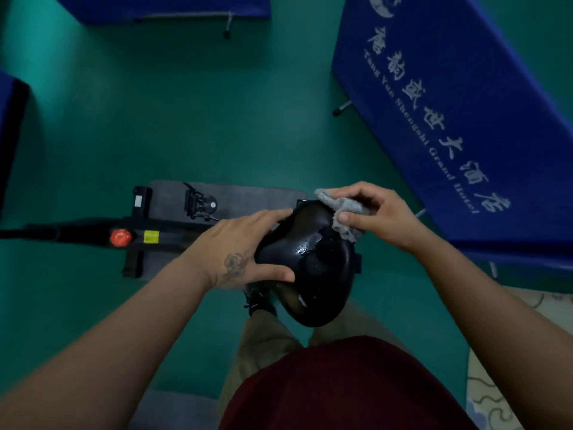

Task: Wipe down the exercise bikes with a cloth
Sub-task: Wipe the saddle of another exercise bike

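Note:
A black exercise bike stands below me, its frame running left with a red knob and a yellow label. The glossy black saddle is at the centre, with wet shine on top. My left hand grips the saddle's left side, fingers wrapped over its narrow end. My right hand presses a crumpled grey cloth against the saddle's upper right edge.
A grey mat lies under the bike on the green floor. A blue padded bench with white lettering stands close at the right. Other blue benches sit at the top and far left. A pedal shows beyond the frame.

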Available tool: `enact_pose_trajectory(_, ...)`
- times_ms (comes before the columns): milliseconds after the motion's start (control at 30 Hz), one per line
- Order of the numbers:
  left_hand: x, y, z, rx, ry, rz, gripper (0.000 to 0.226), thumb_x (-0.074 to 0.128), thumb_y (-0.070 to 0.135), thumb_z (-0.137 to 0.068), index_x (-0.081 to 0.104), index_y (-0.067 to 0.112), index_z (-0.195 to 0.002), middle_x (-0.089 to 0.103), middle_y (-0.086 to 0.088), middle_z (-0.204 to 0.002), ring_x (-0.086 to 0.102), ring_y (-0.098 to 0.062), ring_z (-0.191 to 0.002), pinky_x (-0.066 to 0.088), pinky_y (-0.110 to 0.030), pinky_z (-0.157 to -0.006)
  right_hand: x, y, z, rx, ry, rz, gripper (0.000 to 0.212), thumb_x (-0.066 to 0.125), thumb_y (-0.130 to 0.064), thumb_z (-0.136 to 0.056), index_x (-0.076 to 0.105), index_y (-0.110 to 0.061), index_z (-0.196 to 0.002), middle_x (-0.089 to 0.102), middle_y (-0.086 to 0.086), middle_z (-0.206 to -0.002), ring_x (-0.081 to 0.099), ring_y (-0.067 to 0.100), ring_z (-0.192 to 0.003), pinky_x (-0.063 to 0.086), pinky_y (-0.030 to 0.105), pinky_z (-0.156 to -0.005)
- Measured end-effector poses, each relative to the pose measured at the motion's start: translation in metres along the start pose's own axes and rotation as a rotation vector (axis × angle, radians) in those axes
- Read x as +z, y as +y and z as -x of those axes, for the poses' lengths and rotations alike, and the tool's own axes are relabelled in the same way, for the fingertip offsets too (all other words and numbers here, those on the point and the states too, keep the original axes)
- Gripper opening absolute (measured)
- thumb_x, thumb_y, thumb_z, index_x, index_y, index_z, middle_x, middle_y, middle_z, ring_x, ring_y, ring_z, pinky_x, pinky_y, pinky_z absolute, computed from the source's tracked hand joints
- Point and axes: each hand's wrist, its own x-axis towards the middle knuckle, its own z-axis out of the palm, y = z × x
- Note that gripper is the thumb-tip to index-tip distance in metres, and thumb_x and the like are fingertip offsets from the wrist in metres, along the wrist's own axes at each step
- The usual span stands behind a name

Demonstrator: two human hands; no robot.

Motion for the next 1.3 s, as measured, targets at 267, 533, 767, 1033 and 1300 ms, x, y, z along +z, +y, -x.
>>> enact_pose_trajectory(267,-0.001,-0.005,-0.002,0.031,0.006,-0.013,0.112,0.043,0.106,-0.071,0.021,0.047,-0.163,0.045,0.018,-0.161,0.057,-0.015,-0.138,0.051,-0.048,-0.106,0.027,-0.008,-0.009,-0.025,0.131,-0.006,0.028,0.076,-0.012,-0.095,0.075,-0.003,-0.121,0.072,0.0,-0.133,0.066,0.01,-0.126,0.049,0.023,-0.108)
enact_pose_trajectory(533,0.002,-0.008,-0.004,0.061,0.038,0.006,0.112,0.041,0.107,-0.069,0.027,0.045,-0.161,0.048,0.018,-0.159,0.059,-0.016,-0.137,0.051,-0.048,-0.108,0.048,-0.005,0.016,-0.001,0.329,-0.038,0.028,0.077,-0.016,-0.094,0.073,-0.005,-0.119,0.072,-0.001,-0.133,0.066,0.012,-0.126,0.049,0.028,-0.11)
enact_pose_trajectory(767,0.004,-0.012,-0.006,0.104,0.062,0.069,0.109,0.053,0.103,-0.071,0.031,0.044,-0.16,0.049,0.016,-0.159,0.06,-0.018,-0.137,0.051,-0.051,-0.11,0.066,0.003,0.05,0.013,0.531,-0.099,0.028,0.076,-0.013,-0.095,0.074,-0.011,-0.122,0.073,-0.007,-0.131,0.068,0.008,-0.121,0.053,0.027,-0.104)
enact_pose_trajectory(1033,0.004,-0.01,-0.003,0.124,0.079,0.108,0.114,0.052,0.103,-0.068,0.035,0.039,-0.161,0.049,0.014,-0.16,0.055,-0.014,-0.139,0.048,-0.047,-0.114,0.071,-0.007,0.047,0.103,0.546,-0.131,0.033,0.076,-0.027,-0.096,0.073,-0.014,-0.126,0.075,-0.003,-0.128,0.071,0.022,-0.119,0.056,0.043,-0.107)
enact_pose_trajectory(1300,0.006,-0.012,-0.006,0.118,0.091,0.093,0.107,0.056,0.099,-0.072,0.036,0.042,-0.16,0.05,0.017,-0.158,0.059,-0.011,-0.134,0.051,-0.044,-0.111,0.077,0.009,0.079,0.046,0.609,-0.183,0.029,0.079,-0.016,-0.092,0.074,-0.018,-0.12,0.073,-0.003,-0.132,0.069,0.017,-0.123,0.054,0.04,-0.109)
